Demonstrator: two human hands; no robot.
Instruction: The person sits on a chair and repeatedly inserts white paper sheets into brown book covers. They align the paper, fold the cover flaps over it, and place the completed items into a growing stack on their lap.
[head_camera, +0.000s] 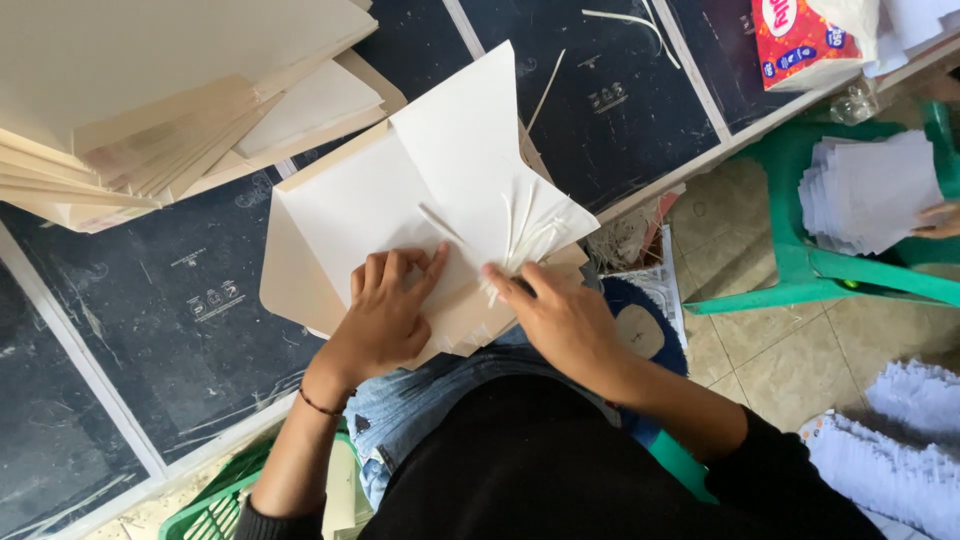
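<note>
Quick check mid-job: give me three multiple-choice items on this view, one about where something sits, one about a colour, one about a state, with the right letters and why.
1. Where is the stack of cream folded sheets?
A. upper left of the dark table
B. on the green plastic chair
C. on the floor

2. What colour is the sheet under both hands?
A. blue
B. white
C. green

3. How is the left hand placed?
A. lifted clear of the sheet
B. gripping the chair
C. pressed flat on the sheet

Answers:
1 A, the stack fills the table's upper left corner.
2 B, the sheet is plain white, with thin paper strips lying on it near the right hand.
3 C, its fingers lie spread on the paper.
</note>
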